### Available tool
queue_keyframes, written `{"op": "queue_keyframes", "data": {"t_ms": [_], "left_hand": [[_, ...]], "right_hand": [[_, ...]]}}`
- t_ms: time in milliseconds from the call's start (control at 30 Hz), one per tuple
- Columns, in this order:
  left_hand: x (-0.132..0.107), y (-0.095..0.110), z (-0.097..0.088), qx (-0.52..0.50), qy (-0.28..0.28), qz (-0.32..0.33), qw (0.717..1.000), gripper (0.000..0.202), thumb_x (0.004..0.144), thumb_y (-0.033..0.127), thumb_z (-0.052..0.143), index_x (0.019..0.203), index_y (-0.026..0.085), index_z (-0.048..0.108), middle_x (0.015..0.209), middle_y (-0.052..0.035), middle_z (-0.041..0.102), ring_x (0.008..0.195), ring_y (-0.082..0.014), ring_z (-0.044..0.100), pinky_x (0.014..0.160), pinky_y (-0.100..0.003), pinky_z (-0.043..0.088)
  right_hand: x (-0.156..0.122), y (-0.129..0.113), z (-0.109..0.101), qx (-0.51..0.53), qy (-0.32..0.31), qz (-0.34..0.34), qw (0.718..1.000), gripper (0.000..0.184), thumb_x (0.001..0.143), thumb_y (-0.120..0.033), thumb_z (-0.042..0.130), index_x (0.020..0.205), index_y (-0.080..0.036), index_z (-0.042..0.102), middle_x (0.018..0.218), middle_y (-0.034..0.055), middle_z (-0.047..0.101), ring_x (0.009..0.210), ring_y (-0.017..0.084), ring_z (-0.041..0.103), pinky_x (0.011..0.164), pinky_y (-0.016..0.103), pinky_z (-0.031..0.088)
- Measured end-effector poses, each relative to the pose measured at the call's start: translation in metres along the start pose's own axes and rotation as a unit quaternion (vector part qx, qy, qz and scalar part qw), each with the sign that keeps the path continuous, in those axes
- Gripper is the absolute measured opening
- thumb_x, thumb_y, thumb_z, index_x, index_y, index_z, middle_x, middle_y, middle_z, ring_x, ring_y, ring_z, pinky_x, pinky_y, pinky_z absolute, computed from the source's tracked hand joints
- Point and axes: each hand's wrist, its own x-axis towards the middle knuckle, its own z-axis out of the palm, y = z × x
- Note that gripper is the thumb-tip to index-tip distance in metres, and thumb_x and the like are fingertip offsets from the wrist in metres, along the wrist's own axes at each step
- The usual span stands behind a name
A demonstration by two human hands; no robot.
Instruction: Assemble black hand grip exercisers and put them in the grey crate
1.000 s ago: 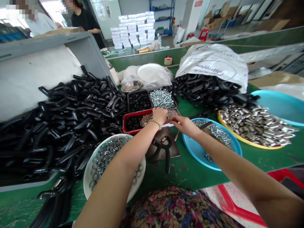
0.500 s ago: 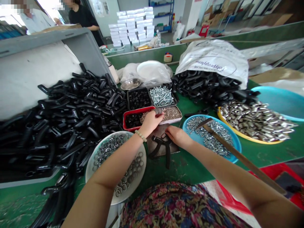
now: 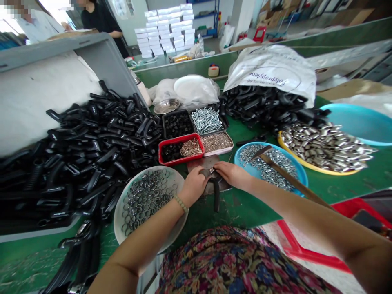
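Observation:
My left hand [image 3: 194, 186] and my right hand [image 3: 230, 174] meet over a black hand-grip piece [image 3: 216, 196] that lies on a small dark metal plate [image 3: 204, 163] on the green table. Both hands have their fingers curled on the top of that grip piece. A tiny metal part seems pinched between the fingertips, too small to name. Just beyond the hands stand a red tray [image 3: 180, 148] with black bits and small pins, and a white tray [image 3: 217, 142] of small metal parts. A white bowl of metal rings [image 3: 143, 199] sits by my left wrist.
A big pile of black handles [image 3: 85, 147] fills the left, another spills from a white sack [image 3: 269, 77]. A blue bowl of nuts [image 3: 269, 167] with a wooden-handled tool [image 3: 290, 177], a yellow dish of metal sleeves [image 3: 324, 149], and trays of screws [image 3: 206, 120] stand around. People stand at the far left.
My left hand has drawn back from the small-parts trays to the black grip piece. My right hand has also come down onto it. The view has tilted slightly down.

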Motion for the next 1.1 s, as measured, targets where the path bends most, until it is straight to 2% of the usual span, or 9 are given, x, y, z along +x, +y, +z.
{"op": "queue_keyframes", "data": {"t_ms": [200,333,467,567,667,767,900,1000,1100], "left_hand": [[-0.004,0.006,-0.007,0.067,-0.029,0.033,0.997,0.033,0.095,0.03,0.037,0.094,0.012,0.063,0.101,-0.0114,0.058,0.096,-0.0223,0.053,0.087,-0.035,0.044],[-0.007,0.011,-0.012,0.091,-0.093,0.052,0.99,0.029,0.094,0.023,0.038,0.087,0.015,0.066,0.108,-0.0095,0.057,0.1,-0.0216,0.051,0.091,-0.036,0.043],[-0.015,0.014,-0.014,0.093,-0.113,0.055,0.988,0.028,0.093,0.023,0.042,0.085,0.016,0.067,0.112,-0.0098,0.056,0.101,-0.0227,0.052,0.092,-0.036,0.043],[-0.021,0.014,-0.013,0.071,-0.101,0.04,0.992,0.027,0.093,0.025,0.041,0.101,0.016,0.066,0.117,-0.0113,0.055,0.102,-0.024,0.052,0.091,-0.037,0.044],[-0.02,0.014,-0.011,0.088,-0.1,0.007,0.991,0.027,0.092,0.021,0.04,0.098,0.015,0.066,0.118,-0.0119,0.054,0.099,-0.0228,0.053,0.089,-0.036,0.045],[-0.017,0.016,-0.011,0.105,-0.096,-0.002,0.99,0.024,0.091,0.02,0.042,0.094,0.014,0.065,0.117,-0.0122,0.053,0.098,-0.0223,0.053,0.088,-0.035,0.046],[-0.016,0.016,-0.012,0.093,-0.081,-0.012,0.992,0.023,0.09,0.022,0.045,0.104,0.014,0.061,0.115,-0.0119,0.053,0.099,-0.0233,0.053,0.088,-0.035,0.047],[-0.017,0.015,-0.011,0.084,-0.072,-0.011,0.994,0.021,0.089,0.022,0.046,0.102,0.015,0.061,0.114,-0.0108,0.053,0.1,-0.0232,0.053,0.089,-0.036,0.047],[-0.018,0.015,-0.01,0.083,-0.07,-0.01,0.994,0.019,0.089,0.02,0.046,0.095,0.015,0.063,0.113,-0.0103,0.053,0.1,-0.0227,0.053,0.09,-0.036,0.047]], "right_hand": [[-0.026,0.008,-0.029,0.133,0.111,0.145,0.974,0.034,0.09,-0.029,0.044,0.119,-0.019,0.058,0.11,0.0089,0.068,0.1,0.021,0.065,0.089,0.037,0.051],[-0.064,0.031,-0.052,-0.041,0.147,0.172,0.973,0.036,0.09,-0.034,0.043,0.117,-0.016,0.059,0.112,0.012,0.067,0.102,0.025,0.063,0.091,0.04,0.048],[-0.102,0.066,-0.065,-0.27,0.064,0.284,0.918,0.033,0.088,-0.036,0.048,0.108,-0.013,0.06,0.104,0.0179,0.066,0.097,0.035,0.062,0.08,0.048,0.049],[-0.118,0.078,-0.064,-0.319,0.01,0.323,0.891,0.026,0.088,-0.032,0.048,0.103,-0.013,0.06,0.097,0.0199,0.067,0.09,0.036,0.063,0.072,0.044,0.049],[-0.116,0.059,-0.056,-0.294,0.049,0.315,0.901,0.036,0.094,-0.03,0.035,0.12,-0.012,0.052,0.104,0.0206,0.066,0.081,0.031,0.067,0.064,0.039,0.05],[-0.096,0.015,-0.045,-0.181,0.085,0.3,0.933,0.043,0.096,-0.036,0.029,0.131,-0.015,0.043,0.096,0.0148,0.07,0.069,0.027,0.069,0.056,0.034,0.05],[-0.06,-0.036,-0.035,-0.042,0.062,0.191,0.979,0.043,0.097,-0.036,0.028,0.136,-0.021,0.038,0.101,0.0086,0.071,0.081,0.024,0.07,0.064,0.03,0.052],[-0.04,-0.049,-0.031,-0.021,0.093,0.163,0.982,0.045,0.097,-0.032,0.027,0.141,-0.022,0.03,0.12,0.0097,0.064,0.099,0.023,0.066,0.075,0.029,0.052],[-0.028,-0.05,-0.031,-0.047,0.018,0.192,0.98,0.044,0.096,-0.03,0.029,0.139,-0.02,0.036,0.102,0.0112,0.071,0.084,0.025,0.07,0.068,0.032,0.052]]}}
